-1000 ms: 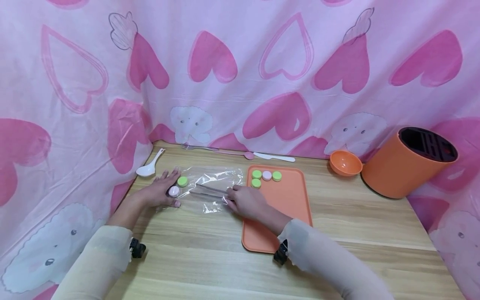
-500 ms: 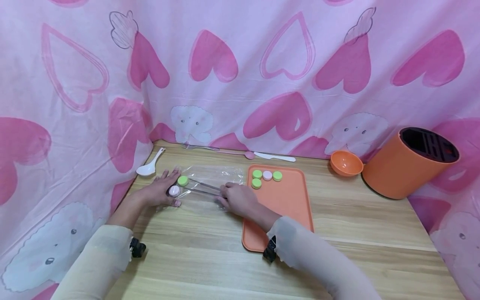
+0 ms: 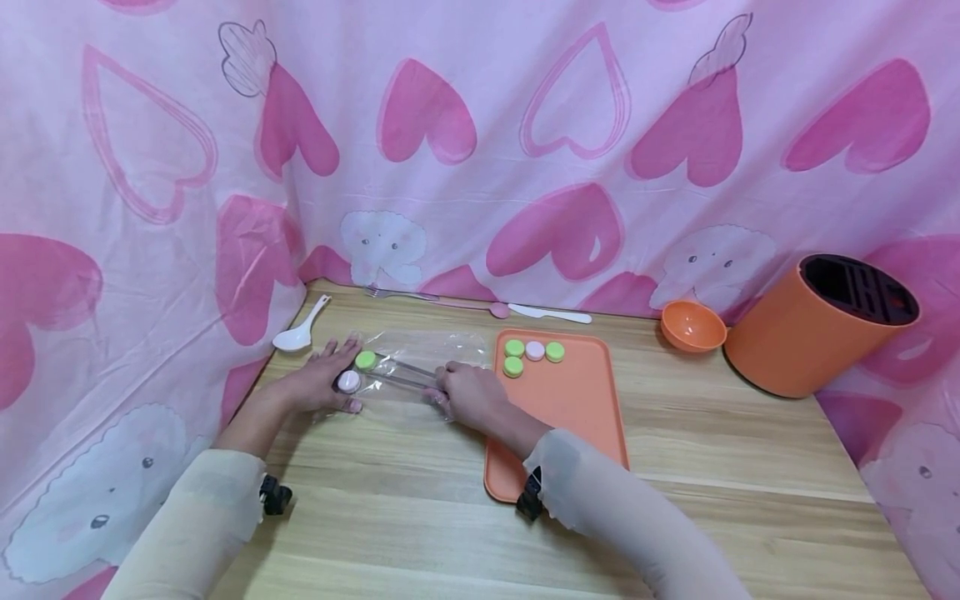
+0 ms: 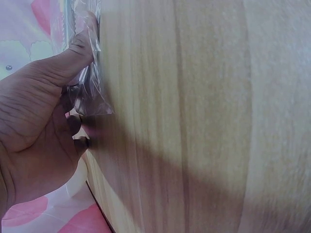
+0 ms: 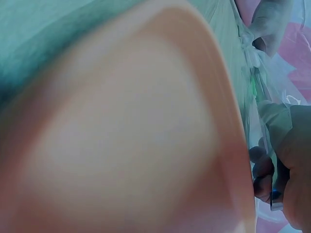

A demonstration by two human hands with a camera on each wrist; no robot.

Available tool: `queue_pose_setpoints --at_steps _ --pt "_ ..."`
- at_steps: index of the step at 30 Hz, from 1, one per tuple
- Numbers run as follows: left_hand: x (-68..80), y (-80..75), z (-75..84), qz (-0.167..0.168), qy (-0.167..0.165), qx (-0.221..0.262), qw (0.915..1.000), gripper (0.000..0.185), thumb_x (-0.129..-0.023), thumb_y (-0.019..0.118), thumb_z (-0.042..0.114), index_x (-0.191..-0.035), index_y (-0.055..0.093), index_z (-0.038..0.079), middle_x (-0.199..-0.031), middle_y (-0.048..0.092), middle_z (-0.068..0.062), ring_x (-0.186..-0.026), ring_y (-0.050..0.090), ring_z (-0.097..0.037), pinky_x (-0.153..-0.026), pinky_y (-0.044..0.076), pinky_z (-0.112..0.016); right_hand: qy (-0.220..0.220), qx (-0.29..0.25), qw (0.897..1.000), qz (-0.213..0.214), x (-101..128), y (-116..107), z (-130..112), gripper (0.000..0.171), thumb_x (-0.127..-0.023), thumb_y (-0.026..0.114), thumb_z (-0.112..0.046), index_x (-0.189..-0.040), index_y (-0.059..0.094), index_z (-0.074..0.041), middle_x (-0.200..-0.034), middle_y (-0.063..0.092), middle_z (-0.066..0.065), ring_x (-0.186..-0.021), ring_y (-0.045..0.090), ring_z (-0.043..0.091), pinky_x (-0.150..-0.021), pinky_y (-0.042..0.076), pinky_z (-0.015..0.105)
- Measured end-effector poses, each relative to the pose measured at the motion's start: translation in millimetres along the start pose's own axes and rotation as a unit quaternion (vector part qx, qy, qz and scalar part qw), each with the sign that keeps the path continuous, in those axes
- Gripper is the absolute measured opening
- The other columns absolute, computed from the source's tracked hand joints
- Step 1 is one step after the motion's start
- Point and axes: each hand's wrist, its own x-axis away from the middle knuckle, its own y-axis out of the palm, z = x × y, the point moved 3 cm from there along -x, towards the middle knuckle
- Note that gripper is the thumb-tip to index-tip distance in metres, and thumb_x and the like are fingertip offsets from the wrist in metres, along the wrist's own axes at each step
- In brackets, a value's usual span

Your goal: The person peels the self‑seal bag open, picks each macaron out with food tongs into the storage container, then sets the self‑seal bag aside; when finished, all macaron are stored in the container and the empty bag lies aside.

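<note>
Right hand (image 3: 467, 392) grips tongs (image 3: 397, 375) reaching left to green cap (image 3: 365, 360); left hand (image 3: 318, 385), fingers flat, pins plastic bag (image 3: 427, 350).

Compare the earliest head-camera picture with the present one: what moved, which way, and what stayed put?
The right hand, gripping the metal tongs, slid left into the clear plastic bag, and the tong tips now reach the green round cap. The left hand stayed pressed on the bag's edge beside the pink round cap. The four caps on the orange tray did not move.
</note>
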Motion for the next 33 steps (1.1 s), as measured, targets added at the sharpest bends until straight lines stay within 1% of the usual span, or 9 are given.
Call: queue_pose_setpoints --at_steps 8,12,15,19,23,26,28,30,33 --pt "0.9 -0.4 2.8 0.002 0.005 -0.003 1.0000 0.143 -0.078 0.090 0.069 -0.176 0.013 0.001 -0.185 -0.001 -0.024 -0.167 -0.011 -0.061 -0.130 -0.006 -0.083 -0.009 -0.007 1.000 0.008 2.0 -0.1 0.3 0.037 -0.113 0.061 -0.050 -0.095 0.074 -0.020 -0.096 0.073 -0.002 -0.073 0.067 0.015 -0.059 0.058 0.037" --pt "5.8 -2.7 12.4 0.003 0.026 0.012 0.9996 0.133 -0.084 0.091 0.058 -0.176 0.013 0.001 -0.185 -0.001 -0.025 -0.165 -0.011 -0.063 -0.129 -0.007 -0.083 -0.020 -0.006 1.000 0.009 4.6 -3.6 1.7 0.036 -0.114 0.059 -0.048 -0.097 0.074 -0.019 -0.094 0.073 -0.001 -0.075 0.071 0.016 -0.062 0.060 0.039" --pt "7.3 -3.1 12.7 0.004 0.036 0.022 0.9991 0.129 -0.087 0.092 0.049 -0.176 0.013 0.001 -0.185 -0.001 -0.024 -0.165 -0.013 -0.063 -0.129 -0.010 -0.083 -0.026 -0.003 1.000 0.012 6.9 -7.1 3.7 0.035 -0.113 0.060 -0.047 -0.099 0.075 -0.019 -0.096 0.075 0.000 -0.079 0.074 0.018 -0.064 0.062 0.039" --pt "3.3 -0.6 3.3 0.005 0.021 0.009 0.9997 0.130 -0.086 0.093 0.050 -0.176 0.013 0.002 -0.185 -0.002 -0.023 -0.166 -0.013 -0.061 -0.131 -0.009 -0.082 -0.024 -0.001 1.000 0.013 10.0 -10.8 7.9 0.034 -0.113 0.062 -0.046 -0.100 0.078 -0.019 -0.099 0.077 -0.001 -0.082 0.075 0.018 -0.064 0.061 0.039" --pt "-1.8 1.3 -3.5 0.003 0.004 -0.002 1.0000 0.138 -0.080 0.092 0.063 -0.176 0.014 0.002 -0.185 -0.001 -0.024 -0.167 -0.011 -0.061 -0.131 -0.007 -0.082 -0.023 0.001 1.000 0.014 13.5 -14.8 12.7 0.035 -0.112 0.062 -0.047 -0.100 0.079 -0.019 -0.100 0.076 -0.001 -0.077 0.071 0.016 -0.058 0.058 0.036" --pt "-1.6 1.2 -3.3 0.001 0.003 -0.002 1.0000 0.145 -0.075 0.090 0.072 -0.176 0.014 0.001 -0.185 -0.002 -0.024 -0.167 -0.012 -0.061 -0.130 -0.007 -0.083 -0.025 0.007 1.000 0.017 16.4 -17.5 17.2 0.036 -0.112 0.061 -0.049 -0.103 0.078 -0.019 -0.099 0.076 0.000 -0.073 0.067 0.015 -0.056 0.057 0.034" --pt "0.2 0.6 -0.8 0.000 0.006 0.001 1.0000 0.145 -0.074 0.090 0.072 -0.176 0.013 0.002 -0.185 -0.002 -0.024 -0.167 -0.012 -0.061 -0.130 -0.008 -0.082 -0.025 0.008 0.999 0.019 18.9 -19.5 20.5 0.036 -0.112 0.061 -0.049 -0.107 0.079 -0.018 -0.101 0.076 0.001 -0.073 0.067 0.015 -0.057 0.057 0.033" --pt "2.2 0.3 1.1 0.002 0.015 0.006 0.9999 0.140 -0.079 0.090 0.066 -0.176 0.012 0.002 -0.185 -0.003 -0.024 -0.166 -0.014 -0.062 -0.130 -0.010 -0.082 -0.021 0.009 0.999 0.023 22.1 -21.9 23.9 0.037 -0.112 0.062 -0.051 -0.110 0.079 -0.018 -0.102 0.077 0.001 -0.073 0.068 0.015 -0.058 0.059 0.035" --pt "8.0 -3.6 15.5 0.000 0.020 0.012 0.9997 0.131 -0.085 0.093 0.050 -0.175 0.013 -0.003 -0.184 -0.003 -0.028 -0.164 -0.014 -0.065 -0.129 -0.010 -0.083 -0.021 0.006 0.999 0.027 27.3 -25.3 29.4 0.037 -0.111 0.064 -0.050 -0.110 0.079 -0.017 -0.099 0.077 0.001 -0.075 0.070 0.016 -0.061 0.061 0.037"
